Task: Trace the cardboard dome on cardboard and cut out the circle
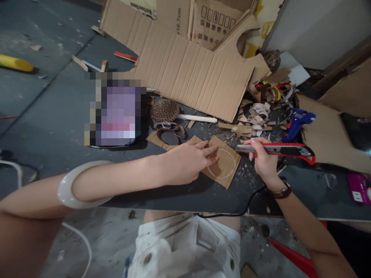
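Note:
A small piece of brown cardboard [227,182] lies near the table's front edge, with a white circle drawn on it. My left hand [189,160] rests on its left part, fingers stretched out over the edge of the circle. In my right hand [264,164] is a red and black utility knife [286,149], its blade pointing left near the cardboard's right corner. Behind my left fingers lie a cardboard ring [168,138] and more cut scraps. Beyond them sits a round piece of coiled corrugated cardboard [165,110] beside a white stick [198,118].
A large corrugated sheet [191,73] leans across the back. To the right are a blue glue gun [297,122], paper scraps [261,114] and a purple box [358,188]. A blurred-out screen [118,112] stands left; a black cable [249,202] runs along the front edge.

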Demonstrator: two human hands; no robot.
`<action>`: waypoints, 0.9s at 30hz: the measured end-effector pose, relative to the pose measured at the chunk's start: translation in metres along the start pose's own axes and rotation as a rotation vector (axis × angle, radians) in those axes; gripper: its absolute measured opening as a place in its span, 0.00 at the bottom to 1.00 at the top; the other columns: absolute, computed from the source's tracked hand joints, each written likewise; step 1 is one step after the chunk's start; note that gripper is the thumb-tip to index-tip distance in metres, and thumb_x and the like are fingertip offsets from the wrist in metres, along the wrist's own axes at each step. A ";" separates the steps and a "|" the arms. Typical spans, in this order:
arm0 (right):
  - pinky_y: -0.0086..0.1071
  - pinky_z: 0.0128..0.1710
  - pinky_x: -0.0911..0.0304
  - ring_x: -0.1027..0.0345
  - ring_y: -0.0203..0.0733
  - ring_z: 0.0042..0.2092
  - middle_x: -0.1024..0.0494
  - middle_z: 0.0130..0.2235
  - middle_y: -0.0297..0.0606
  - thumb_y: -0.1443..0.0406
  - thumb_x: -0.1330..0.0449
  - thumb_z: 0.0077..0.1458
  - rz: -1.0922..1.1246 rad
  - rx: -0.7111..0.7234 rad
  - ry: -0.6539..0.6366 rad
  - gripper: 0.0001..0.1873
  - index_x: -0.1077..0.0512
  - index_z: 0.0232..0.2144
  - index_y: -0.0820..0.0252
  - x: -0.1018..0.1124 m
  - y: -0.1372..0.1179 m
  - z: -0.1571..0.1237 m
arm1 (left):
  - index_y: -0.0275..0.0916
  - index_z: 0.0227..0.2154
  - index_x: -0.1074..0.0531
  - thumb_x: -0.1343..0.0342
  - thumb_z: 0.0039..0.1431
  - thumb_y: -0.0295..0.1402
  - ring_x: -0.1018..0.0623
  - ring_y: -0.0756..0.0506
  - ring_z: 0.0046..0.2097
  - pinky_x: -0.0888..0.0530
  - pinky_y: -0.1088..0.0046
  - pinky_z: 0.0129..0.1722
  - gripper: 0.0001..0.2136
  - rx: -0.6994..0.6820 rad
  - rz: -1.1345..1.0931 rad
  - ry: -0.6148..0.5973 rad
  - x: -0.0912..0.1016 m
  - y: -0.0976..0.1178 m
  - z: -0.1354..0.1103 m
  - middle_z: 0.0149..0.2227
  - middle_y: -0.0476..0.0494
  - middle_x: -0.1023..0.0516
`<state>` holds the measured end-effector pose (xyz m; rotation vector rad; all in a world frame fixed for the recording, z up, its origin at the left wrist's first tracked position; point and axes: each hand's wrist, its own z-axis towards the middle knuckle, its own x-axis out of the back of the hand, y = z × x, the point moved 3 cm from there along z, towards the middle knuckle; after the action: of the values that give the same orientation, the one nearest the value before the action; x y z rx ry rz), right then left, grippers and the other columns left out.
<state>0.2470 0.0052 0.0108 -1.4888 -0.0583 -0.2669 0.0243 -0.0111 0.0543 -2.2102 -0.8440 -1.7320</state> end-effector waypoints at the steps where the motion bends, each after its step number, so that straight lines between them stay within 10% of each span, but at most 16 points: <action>1: 0.28 0.20 0.42 0.41 0.29 0.18 0.22 0.28 0.31 0.58 0.41 0.57 -0.026 0.012 -0.021 0.12 0.26 0.26 0.57 0.000 -0.001 0.000 | 0.38 0.61 0.37 0.46 0.55 0.25 0.37 0.33 0.65 0.34 0.54 0.60 0.29 -0.001 -0.003 0.002 0.000 0.000 0.000 0.67 0.36 0.42; 14: 0.29 0.26 0.37 0.37 0.33 0.21 0.32 0.18 0.28 0.55 0.43 0.59 -0.259 0.111 -0.182 0.15 0.25 0.27 0.56 -0.007 -0.009 -0.006 | 0.37 0.62 0.38 0.46 0.55 0.25 0.38 0.32 0.65 0.34 0.54 0.60 0.29 -0.005 -0.012 0.000 0.000 0.000 0.002 0.67 0.35 0.42; 27: 0.31 0.35 0.33 0.28 0.37 0.32 0.21 0.30 0.34 0.63 0.44 0.60 -0.464 0.366 -0.282 0.12 0.28 0.25 0.55 -0.016 -0.031 -0.021 | 0.37 0.62 0.39 0.44 0.54 0.26 0.37 0.32 0.65 0.34 0.54 0.60 0.31 -0.012 0.019 -0.028 0.001 0.000 0.001 0.67 0.34 0.43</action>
<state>0.2224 -0.0151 0.0363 -1.1232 -0.6520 -0.3938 0.0257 -0.0101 0.0550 -2.2482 -0.8177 -1.7051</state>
